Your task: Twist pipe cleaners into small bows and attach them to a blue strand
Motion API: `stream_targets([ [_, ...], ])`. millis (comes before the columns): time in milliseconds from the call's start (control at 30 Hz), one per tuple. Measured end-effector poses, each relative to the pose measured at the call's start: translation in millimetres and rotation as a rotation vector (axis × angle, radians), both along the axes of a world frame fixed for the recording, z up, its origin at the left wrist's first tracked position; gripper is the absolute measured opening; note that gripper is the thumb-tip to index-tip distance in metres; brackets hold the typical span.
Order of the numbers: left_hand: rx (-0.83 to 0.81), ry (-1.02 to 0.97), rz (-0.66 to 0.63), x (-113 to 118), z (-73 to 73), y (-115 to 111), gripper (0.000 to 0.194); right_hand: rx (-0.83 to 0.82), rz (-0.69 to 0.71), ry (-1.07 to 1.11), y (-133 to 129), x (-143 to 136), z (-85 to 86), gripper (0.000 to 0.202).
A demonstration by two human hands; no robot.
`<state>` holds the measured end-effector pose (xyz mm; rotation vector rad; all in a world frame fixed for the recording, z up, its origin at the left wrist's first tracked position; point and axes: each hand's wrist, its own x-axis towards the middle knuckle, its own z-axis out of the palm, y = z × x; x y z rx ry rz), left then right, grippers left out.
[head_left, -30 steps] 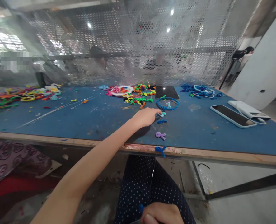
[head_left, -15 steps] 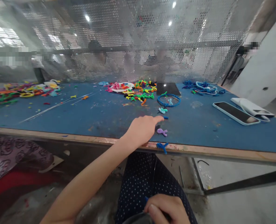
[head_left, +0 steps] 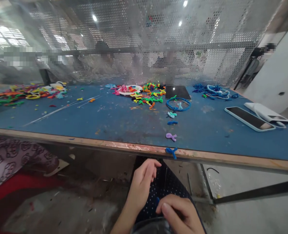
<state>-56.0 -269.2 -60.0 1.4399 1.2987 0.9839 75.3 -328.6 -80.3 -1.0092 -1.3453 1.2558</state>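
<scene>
Over my lap, below the table edge, my left hand [head_left: 145, 177] is held with loosely bent fingers apart and nothing seen in them. My right hand [head_left: 178, 211] is closed at the bottom, pinching a small blue piece [head_left: 157, 200] whose tip shows at the fingertips. On the table, in a line toward me, lie a light blue and green twisted piece [head_left: 171, 114], a dark blue piece [head_left: 172, 123] and a purple loop [head_left: 171, 136]. A blue loop with crossed ends [head_left: 171, 151] rests on the table's front edge. Behind them is a blue ring [head_left: 178, 104].
Colourful pieces [head_left: 148, 97] are piled at the table's back middle, others [head_left: 31, 91] at the left. A phone [head_left: 249, 118] and a white device [head_left: 268, 113] lie at the right. A perforated metal screen [head_left: 134, 42] stands behind the blue table [head_left: 124, 125].
My left hand has drawn back from the dark blue piece on the table to above my lap, near my right hand. The dark blue piece is now fully uncovered.
</scene>
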Motion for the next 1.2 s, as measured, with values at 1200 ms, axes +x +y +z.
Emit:
stream_targets([
  [1200, -0.350, -0.344, -0.068, 11, -21.5, -28, 0.015, -0.494, -0.226, 0.330, -8, 47, -26.8, 0.037],
])
